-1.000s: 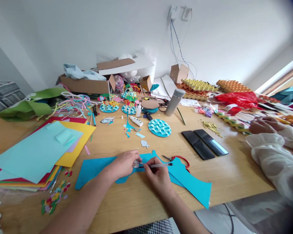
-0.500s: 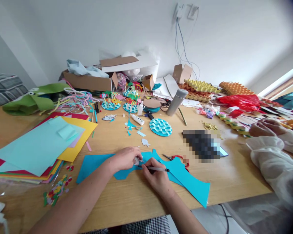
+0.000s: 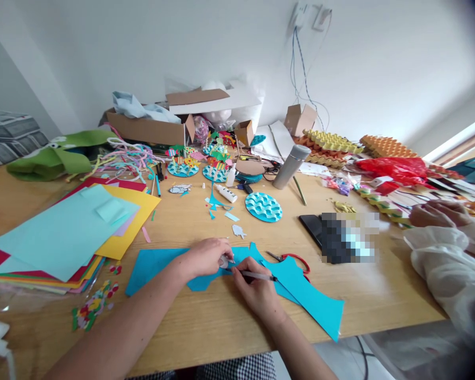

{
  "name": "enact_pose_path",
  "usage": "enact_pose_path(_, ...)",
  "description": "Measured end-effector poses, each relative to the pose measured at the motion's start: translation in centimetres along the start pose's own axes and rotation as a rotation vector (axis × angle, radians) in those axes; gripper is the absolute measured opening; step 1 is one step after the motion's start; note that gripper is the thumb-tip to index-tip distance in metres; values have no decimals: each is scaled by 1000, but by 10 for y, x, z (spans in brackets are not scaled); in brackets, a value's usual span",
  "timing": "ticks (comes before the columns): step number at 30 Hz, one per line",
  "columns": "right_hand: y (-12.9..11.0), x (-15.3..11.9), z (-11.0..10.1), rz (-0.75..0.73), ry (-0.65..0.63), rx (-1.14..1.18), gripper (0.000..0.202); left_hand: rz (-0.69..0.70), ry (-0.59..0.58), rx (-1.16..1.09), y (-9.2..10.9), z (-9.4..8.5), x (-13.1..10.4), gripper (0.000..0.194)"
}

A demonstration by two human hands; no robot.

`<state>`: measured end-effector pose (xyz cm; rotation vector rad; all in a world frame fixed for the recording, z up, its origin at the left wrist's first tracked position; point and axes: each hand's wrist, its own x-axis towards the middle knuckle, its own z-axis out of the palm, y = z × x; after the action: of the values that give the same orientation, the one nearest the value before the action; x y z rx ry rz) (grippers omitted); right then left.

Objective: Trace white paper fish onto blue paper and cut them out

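Observation:
My right hand (image 3: 256,287) is closed round a dark-tipped pen (image 3: 259,275), its point at a small pale cutout (image 3: 224,261) on the blue paper (image 3: 156,266). The fingertips of my left hand (image 3: 209,257) press that cutout down onto the blue sheet; they partly cover it. Another blue piece with curved edges (image 3: 316,298) lies to the right, over part of the red-handled scissors (image 3: 301,259). Beyond my hands lie a small white fish-shaped cutout (image 3: 238,231) and a round blue piece with wavy strips (image 3: 263,206).
Coloured paper sheets (image 3: 59,232) are stacked at the left, with paper scraps (image 3: 97,304) beside them. A glue bottle (image 3: 226,193), a grey flask (image 3: 292,168) and a black phone-like object (image 3: 312,229) stand or lie farther back. Another person's hands (image 3: 439,212) are at the right.
The whole view has shifted slightly, so things appear a little farther right. My hands hold nearly the same pose on the pen and cutout.

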<state>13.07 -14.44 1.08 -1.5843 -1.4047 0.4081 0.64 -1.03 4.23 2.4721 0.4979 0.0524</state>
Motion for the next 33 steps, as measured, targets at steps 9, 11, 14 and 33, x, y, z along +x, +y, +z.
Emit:
enact_pose_path(9,2,-1,2,-50,-51,-17,18,-6,-9,10,-2,1,2,23)
enact_pose_path(11,2,-1,1,-62,-73,-23,16,-4,-16,17,-3,1,3,26)
enact_pose_path(14,1,-1,1,-71,-87,-31,13,-2,-34,28,-3,-1,5,29)
enact_pose_path(33,-4,2,-1,-70,-173,-19,10,4,-83,19,-8,-3,10,33)
